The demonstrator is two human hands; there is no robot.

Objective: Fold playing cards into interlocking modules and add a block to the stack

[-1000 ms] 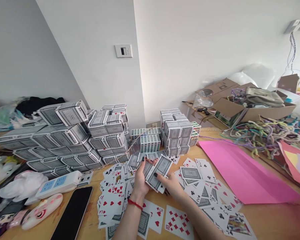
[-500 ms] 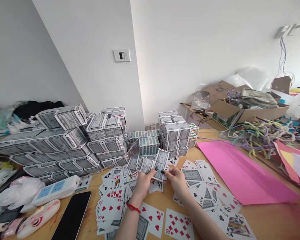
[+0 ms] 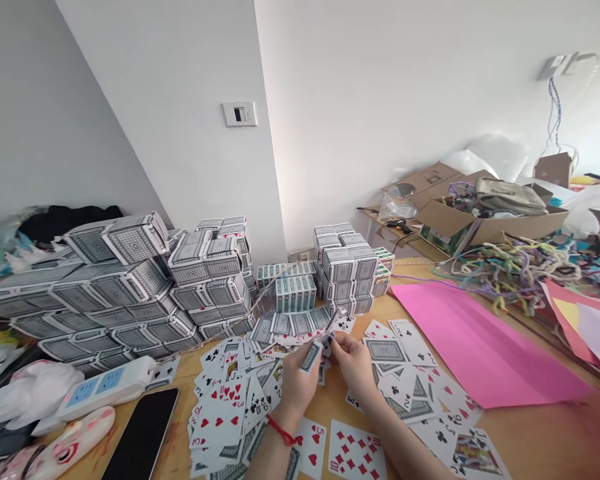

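Observation:
My left hand (image 3: 295,383) is closed round a few playing cards (image 3: 311,355), held nearly edge-on with the patterned back showing. My right hand (image 3: 353,363) pinches the same cards at their right end. Both hands hover low over the wooden table (image 3: 545,440), above a spread of loose cards (image 3: 230,400) lying face up and face down. A red string circles my left wrist.
Stacks of boxed card decks (image 3: 130,287) fill the back left, with more boxed decks (image 3: 350,267) behind my hands. A black phone (image 3: 143,437) and a white power strip (image 3: 107,387) lie at the left. Pink paper (image 3: 475,353), tangled yarn (image 3: 515,267) and a cardboard box (image 3: 485,223) lie at the right.
The fanned cards in my hands have been gathered and turned nearly edge-on. Both hands have drawn closer together, and the view has tilted slightly.

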